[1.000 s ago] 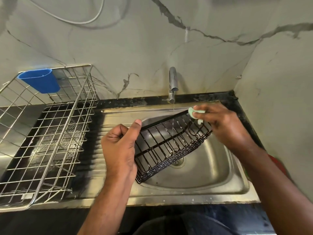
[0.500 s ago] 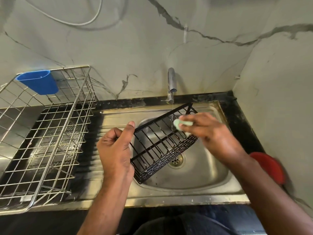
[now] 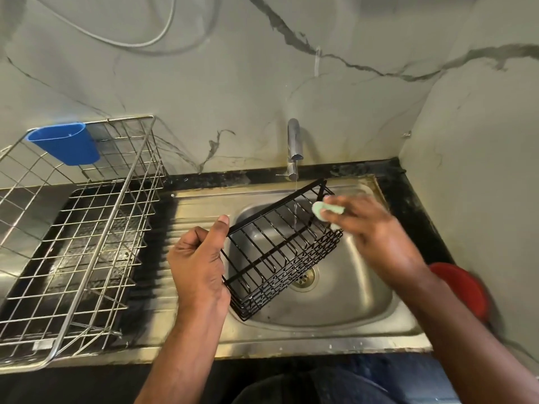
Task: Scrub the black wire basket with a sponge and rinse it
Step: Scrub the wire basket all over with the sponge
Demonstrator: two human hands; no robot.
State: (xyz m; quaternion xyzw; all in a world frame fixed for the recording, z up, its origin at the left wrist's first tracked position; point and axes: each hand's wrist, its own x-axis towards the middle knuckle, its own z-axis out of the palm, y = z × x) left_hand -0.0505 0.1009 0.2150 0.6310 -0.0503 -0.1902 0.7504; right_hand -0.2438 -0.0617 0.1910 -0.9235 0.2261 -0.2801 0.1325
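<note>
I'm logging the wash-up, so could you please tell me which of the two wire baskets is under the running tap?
The small black wire basket, tilted over the sink; the large silver wire rack sits on the drainboard.

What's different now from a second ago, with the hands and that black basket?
The right hand slid the green sponge from the black wire basket's far right corner inward along the wires, then back out to that end. The basket swung steeper, far end higher. Nothing was taken up or let go: the left hand grips the near end as before, water runs from the tap, and the steel rack hasn't moved.
</note>
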